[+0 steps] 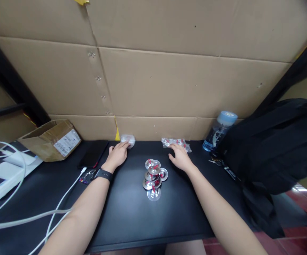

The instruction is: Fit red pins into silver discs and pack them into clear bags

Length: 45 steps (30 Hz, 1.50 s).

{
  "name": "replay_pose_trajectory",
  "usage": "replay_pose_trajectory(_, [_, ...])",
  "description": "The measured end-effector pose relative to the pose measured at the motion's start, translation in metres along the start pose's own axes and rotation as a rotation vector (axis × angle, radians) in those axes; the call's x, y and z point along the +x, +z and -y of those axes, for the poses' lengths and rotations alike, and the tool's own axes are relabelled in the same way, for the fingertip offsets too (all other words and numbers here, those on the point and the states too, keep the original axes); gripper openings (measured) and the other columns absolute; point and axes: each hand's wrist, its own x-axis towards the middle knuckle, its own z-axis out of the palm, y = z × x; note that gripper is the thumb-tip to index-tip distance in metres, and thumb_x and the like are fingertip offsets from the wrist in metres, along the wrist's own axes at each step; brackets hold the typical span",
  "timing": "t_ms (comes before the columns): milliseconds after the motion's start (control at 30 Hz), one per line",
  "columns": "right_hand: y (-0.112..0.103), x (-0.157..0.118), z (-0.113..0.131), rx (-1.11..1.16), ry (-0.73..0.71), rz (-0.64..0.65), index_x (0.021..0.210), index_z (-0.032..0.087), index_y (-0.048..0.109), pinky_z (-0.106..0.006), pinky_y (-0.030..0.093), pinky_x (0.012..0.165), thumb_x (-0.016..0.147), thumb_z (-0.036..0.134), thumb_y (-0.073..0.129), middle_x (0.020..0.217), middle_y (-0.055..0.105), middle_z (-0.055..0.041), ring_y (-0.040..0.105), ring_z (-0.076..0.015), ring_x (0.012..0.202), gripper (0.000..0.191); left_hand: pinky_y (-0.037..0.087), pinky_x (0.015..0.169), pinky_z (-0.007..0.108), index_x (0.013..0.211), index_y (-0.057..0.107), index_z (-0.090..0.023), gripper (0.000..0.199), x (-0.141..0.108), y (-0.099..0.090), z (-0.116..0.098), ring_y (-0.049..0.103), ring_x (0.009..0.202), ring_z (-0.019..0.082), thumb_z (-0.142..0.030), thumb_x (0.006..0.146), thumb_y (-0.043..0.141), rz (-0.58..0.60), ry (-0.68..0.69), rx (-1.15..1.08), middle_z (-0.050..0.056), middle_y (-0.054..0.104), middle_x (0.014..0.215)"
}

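Cymbals [154, 170] lie heaped at the table [127, 226]'s middle. My left hand [118, 155] touches clear plastic [128, 138] and my right hand [180, 159] a packet [180, 141], both by the far edge, well apart; I cannot tell whether either grips. A bottle [220, 129] stands toward the far right corner.

Clear packet [131, 139], red-flecked packet [181, 143] beyond heaped silver discs [152, 176]

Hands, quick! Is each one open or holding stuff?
Left hand: at the whitish packet; grip can't be told.
Right hand: open, at the red-dotted packet.
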Motion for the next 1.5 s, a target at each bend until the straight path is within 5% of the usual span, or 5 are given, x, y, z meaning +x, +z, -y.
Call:
replay_pose_trajectory(233, [0.002, 0.003, 0.0, -0.162, 0.184, 0.127, 0.144, 0.02, 0.053, -0.054, 0.028, 0.115, 0.096, 0.021, 0.047, 0.158, 0.046, -0.0144, 0.037, -0.0289, 0.147, 0.049, 0.04, 0.102, 0.054, 0.14, 0.058, -0.024, 0.051, -0.002, -0.004, -0.004, 0.045, 0.14, 0.031, -0.018, 0.094, 0.036, 0.023, -0.027, -0.018, 0.008, 0.038, 0.164])
replay_pose_trajectory(467, [0.001, 0.005, -0.004, -0.301, 0.303, 0.044, 0.152, 0.019, 0.041, -0.056, 0.025, 0.112, 0.092, 0.024, 0.051, 0.165, 0.032, -0.0166, 0.027, -0.0317, 0.151, 0.06, 0.038, 0.106, 0.053, 0.144, 0.053, -0.026, 0.048, -0.003, -0.008, -0.007, 0.042, 0.143, 0.031, -0.026, 0.098, 0.038, -0.021, -0.017, 0.015, 0.008, 0.038, 0.165])
replay_pose_trajectory(667, [-0.012, 0.004, -0.013, -0.28, 0.473, 0.048, 0.152, 0.017, 0.041, -0.055, 0.033, 0.106, 0.084, 0.021, 0.054, 0.158, 0.043, -0.0191, 0.043, -0.0365, 0.138, 0.069, 0.041, 0.101, 0.054, 0.139, 0.056, -0.025, 0.044, -0.004, -0.01, -0.009, 0.049, 0.136, 0.032, -0.026, 0.098, 0.038, -0.01, -0.022, 0.025, 0.011, 0.035, 0.166])
replay_pose_trajectory(1133, [-0.037, -0.001, -0.014, -0.154, 0.301, 0.231, 0.112, 0.022, 0.072, -0.038, 0.044, 0.09, 0.071, 0.019, 0.074, 0.105, 0.075, -0.0084, 0.066, -0.0302, 0.107, 0.041, 0.039, 0.102, 0.058, 0.125, 0.065, -0.03, 0.037, -0.004, -0.008, -0.007, 0.04, 0.141, 0.034, -0.03, 0.098, 0.04, -0.021, -0.015, -0.001, 0.005, 0.035, 0.166])
replay_pose_trajectory(1500, [-0.02, 0.002, -0.01, 0.367, 0.241, 0.077, 0.091, 0.018, 0.074, -0.031, 0.054, 0.073, 0.076, 0.025, 0.077, 0.084, 0.077, -0.0046, 0.071, -0.0191, 0.074, 0.017, 0.039, 0.105, 0.058, 0.141, 0.055, -0.027, 0.046, -0.009, -0.015, -0.008, 0.039, 0.141, 0.036, -0.031, 0.097, 0.044, -0.036, -0.012, 0.038, 0.009, 0.039, 0.163])
